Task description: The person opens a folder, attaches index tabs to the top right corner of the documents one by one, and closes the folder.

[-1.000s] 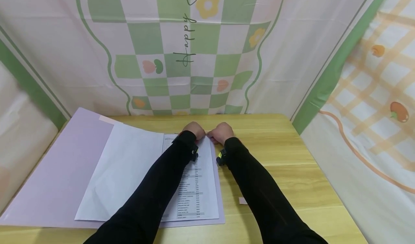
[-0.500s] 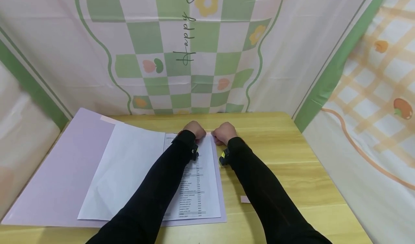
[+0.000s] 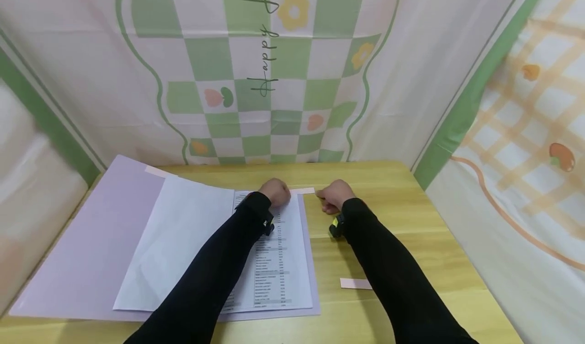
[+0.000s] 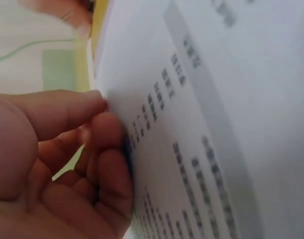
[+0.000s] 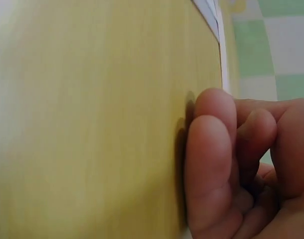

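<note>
Bench (image 3: 402, 191) runs wide beneath both hands, bare wood out past the R one. On it, lilac folder (image 3: 77, 262), laid open, mostly L of the L hand. Black sleeves (image 3: 215, 273) stretch back from each hand. Blank page (image 3: 160, 247) sits L of the L hand; printed sheet (image 3: 279, 262) is right beneath it, part hidden.

Now the hands! L hand (image 3: 275, 192) is at the sheet's top edge, thumb & forefinger nipped together, apparently w/ one end of the pink strip (image 3: 303, 191) btwn them. R hand (image 3: 336, 193), just across, has fingers curled, tips at the strip's other end; touching or just apart, can't tell, so no call on its grip.

Strip itself spans btwn the hands, over the folder's top R corner & beyond its edge. Spare strip (image 3: 355, 283) lies bodyward of the R hand; third strip (image 3: 157, 171) is far L of the L hand, atop the folder.

Step in hand, prob. lining the strip up w/ that edge. Next move, I'd say, calls for a steady L pinch, R guiding the free end straight, no sheet slip.
</note>
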The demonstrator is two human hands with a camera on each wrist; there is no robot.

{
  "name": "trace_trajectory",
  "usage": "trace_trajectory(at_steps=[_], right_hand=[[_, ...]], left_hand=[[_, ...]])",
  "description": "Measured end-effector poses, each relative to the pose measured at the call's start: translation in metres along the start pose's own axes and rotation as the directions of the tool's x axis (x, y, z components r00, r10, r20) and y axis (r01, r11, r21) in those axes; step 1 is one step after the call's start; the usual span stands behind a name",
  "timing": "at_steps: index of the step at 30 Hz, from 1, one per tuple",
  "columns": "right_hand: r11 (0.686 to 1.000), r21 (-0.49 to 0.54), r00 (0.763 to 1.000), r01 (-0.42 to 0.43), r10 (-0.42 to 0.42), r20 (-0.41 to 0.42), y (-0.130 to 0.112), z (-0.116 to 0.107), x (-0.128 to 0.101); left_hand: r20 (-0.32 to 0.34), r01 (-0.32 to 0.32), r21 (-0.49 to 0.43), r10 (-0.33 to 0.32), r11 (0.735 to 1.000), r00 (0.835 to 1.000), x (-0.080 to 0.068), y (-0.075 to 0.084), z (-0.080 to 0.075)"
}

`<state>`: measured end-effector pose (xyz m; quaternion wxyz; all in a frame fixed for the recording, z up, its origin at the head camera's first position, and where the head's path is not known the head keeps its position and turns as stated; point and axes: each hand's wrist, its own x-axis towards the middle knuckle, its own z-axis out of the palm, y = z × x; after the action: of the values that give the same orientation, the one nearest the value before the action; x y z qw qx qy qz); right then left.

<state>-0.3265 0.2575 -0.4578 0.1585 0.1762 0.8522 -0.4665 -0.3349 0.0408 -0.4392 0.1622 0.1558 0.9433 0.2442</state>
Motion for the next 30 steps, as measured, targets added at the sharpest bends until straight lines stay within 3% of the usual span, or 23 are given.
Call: trace_trajectory(at_steps=[3, 5, 7, 9, 13, 15, 17, 23, 30], right_hand=[[1.0, -0.028, 1.0, -0.001, 0.001, -0.002, 0.009, -0.01, -0.004], [0.995, -0.091, 0.999, 0.04, -0.04, 0.001, 0.014, -0.015, -0.007], [0.97, -0.217, 0.994, 0.113, -0.112, 0.019, 0.018, -0.017, -0.011], [0.909, -0.371, 0.982, 0.189, -0.186, 0.046, 0.02, -0.017, -0.016], [0.725, -0.616, 0.948, 0.308, -0.288, 0.135, 0.023, -0.014, -0.033], [0.66, -0.662, 0.931, 0.354, -0.315, 0.184, 0.022, -0.013, -0.046], [0.625, -0.678, 0.919, 0.386, -0.326, 0.222, 0.022, -0.01, -0.058], [0.584, -0.695, 0.899, 0.42, -0.374, 0.228, 0.027, 0.0, -0.092], [0.535, -0.728, 0.881, 0.43, -0.426, 0.207, 0.032, 0.008, -0.123]], left_hand=[[0.037, -0.003, -0.048, 0.005, 0.999, 0.999, -0.008, 0.001, 0.003], [0.069, -0.027, -0.016, 0.028, 1.0, 0.997, -0.015, 0.004, 0.005], [0.102, -0.075, 0.055, 0.069, 0.996, 0.992, -0.025, 0.009, 0.006], [0.126, -0.131, 0.124, 0.115, 0.984, 0.985, -0.035, 0.013, 0.009], [0.152, -0.204, 0.221, 0.173, 0.954, 0.973, -0.056, 0.017, 0.018], [0.157, -0.209, 0.239, 0.175, 0.948, 0.972, -0.068, 0.018, 0.023], [0.16, -0.214, 0.276, 0.175, 0.937, 0.972, -0.079, 0.018, 0.027], [0.17, -0.246, 0.36, 0.196, 0.9, 0.966, -0.116, 0.024, 0.036], [0.177, -0.26, 0.366, 0.208, 0.893, 0.962, -0.158, 0.024, 0.04]])
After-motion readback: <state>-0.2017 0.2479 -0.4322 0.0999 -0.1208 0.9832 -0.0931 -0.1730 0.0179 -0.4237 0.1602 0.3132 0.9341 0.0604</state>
